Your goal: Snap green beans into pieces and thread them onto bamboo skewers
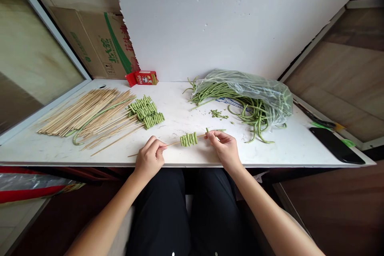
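My left hand is closed around a thin wooden skewer held level above the table's front edge. Several short green bean pieces are threaded side by side on its middle. At the skewer's right end, my right hand pinches a green bean; a short bit of it stands up at the fingertips. Finished-looking bean skewers lie stacked to the left, beyond my left hand. Beside them spreads a big pile of bare skewers, with a long bean across it.
A clear plastic bag of long beans lies at the back right, with bean ends before it. A red box stands against the white board. A phone and a knife lie far right.
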The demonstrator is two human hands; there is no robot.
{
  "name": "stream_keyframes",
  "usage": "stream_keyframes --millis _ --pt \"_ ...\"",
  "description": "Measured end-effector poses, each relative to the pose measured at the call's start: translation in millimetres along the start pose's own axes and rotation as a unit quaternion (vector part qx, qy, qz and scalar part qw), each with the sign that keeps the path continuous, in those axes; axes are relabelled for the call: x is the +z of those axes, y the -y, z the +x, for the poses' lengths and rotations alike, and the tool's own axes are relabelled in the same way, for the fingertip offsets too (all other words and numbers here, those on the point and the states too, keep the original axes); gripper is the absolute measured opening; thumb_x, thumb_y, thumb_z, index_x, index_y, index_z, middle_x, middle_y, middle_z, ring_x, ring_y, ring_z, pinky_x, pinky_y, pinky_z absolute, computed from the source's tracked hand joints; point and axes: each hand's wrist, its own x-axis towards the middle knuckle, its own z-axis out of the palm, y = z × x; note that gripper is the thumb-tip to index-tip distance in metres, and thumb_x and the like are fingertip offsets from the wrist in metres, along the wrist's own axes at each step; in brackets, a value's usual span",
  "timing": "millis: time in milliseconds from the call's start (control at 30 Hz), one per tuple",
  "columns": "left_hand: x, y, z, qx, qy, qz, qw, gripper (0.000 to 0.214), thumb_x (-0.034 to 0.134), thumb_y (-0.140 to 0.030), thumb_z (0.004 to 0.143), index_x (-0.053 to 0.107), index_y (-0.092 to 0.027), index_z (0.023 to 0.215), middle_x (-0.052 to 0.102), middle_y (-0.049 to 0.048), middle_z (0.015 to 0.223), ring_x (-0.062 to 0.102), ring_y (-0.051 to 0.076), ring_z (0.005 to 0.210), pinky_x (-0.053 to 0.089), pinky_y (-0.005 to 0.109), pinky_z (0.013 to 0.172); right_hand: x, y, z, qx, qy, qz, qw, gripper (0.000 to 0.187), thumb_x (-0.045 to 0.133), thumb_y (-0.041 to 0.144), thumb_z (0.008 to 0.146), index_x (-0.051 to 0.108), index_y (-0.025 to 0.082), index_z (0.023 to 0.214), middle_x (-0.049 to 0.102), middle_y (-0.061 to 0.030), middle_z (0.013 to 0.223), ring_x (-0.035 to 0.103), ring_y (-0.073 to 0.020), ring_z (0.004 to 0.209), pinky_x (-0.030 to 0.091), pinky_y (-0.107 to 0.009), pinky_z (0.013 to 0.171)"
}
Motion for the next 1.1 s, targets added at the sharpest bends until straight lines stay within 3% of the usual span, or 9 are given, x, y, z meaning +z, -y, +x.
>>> stream_keyframes --millis 167,333,500,667,967,1100 --pt "-1.4 -1.3 0.7 0.001 0.005 -0.009 1.000 0.020 0.052 -0.007 0.099 0.063 -0.020 0.089 0.056 0.0015 0.082 0.057 0.016 0.069 0.045 0.028 0.064 1.6 -0.4 -1.9 -0.001 -0.008 0.003 1.000 0.037 0.082 0.059 0.084 0.081 0.022 0.085 0.080 -0.0087 0.089 0.066 -0.0225 0.079 0.051 -0.033 0.067" --pt "-0.7 -5.9 1.3 0.011 0.025 -0.027 0.999 0.018 0.052 -0.008 0.101 0.063 -0.020 0.092 0.058 0.0020 0.084 0.056 0.015 0.069 0.045 0.028 0.063 11.7 -5.5 -7.2 -0.042 0.028 0.028 0.998 0.033 0.085 0.054 0.083 0.080 0.022 0.079 0.080 -0.0101 0.095 0.070 -0.0251 0.088 0.056 -0.037 0.076" --pt "0.5 -9.3 2.6 0.007 0.002 -0.035 0.999 0.018 0.053 -0.011 0.103 0.064 -0.020 0.094 0.058 0.0025 0.085 0.058 0.016 0.072 0.047 0.028 0.064 18.5 -4.8 -10.4 -0.015 0.037 0.054 0.998 0.033 0.085 0.054 0.082 0.078 0.022 0.079 0.080 -0.0097 0.098 0.070 -0.0237 0.087 0.057 -0.035 0.076" --pt "1.6 -8.7 2.0 -0.004 -0.015 -0.027 1.000 0.017 0.054 -0.014 0.105 0.065 -0.020 0.094 0.059 0.0030 0.086 0.061 0.016 0.073 0.048 0.027 0.063 17.0 -0.9 -9.8 0.002 0.054 0.060 0.997 0.037 0.087 0.056 0.079 0.078 0.022 0.091 0.079 -0.0107 0.107 0.068 -0.0229 0.086 0.056 -0.035 0.074" --pt "2.0 -9.0 0.3 -0.003 -0.029 -0.014 0.999 0.018 0.055 -0.014 0.104 0.067 -0.020 0.093 0.060 0.0029 0.085 0.060 0.015 0.071 0.048 0.027 0.063 15.3 0.7 -7.7 0.008 0.086 0.057 0.995 0.038 0.087 0.056 0.079 0.076 0.022 0.092 0.077 -0.0107 0.110 0.070 -0.0244 0.094 0.059 -0.036 0.079" --pt "1.7 -8.9 0.1 -0.001 -0.032 -0.010 0.999 0.016 0.057 -0.013 0.104 0.068 -0.019 0.093 0.061 0.0026 0.085 0.060 0.015 0.070 0.048 0.027 0.063 7.0 1.0 -1.6 0.004 0.114 0.059 0.992 0.040 0.086 0.050 0.083 0.076 0.022 0.110 0.078 -0.0112 0.113 0.072 -0.0250 0.101 0.059 -0.037 0.084"
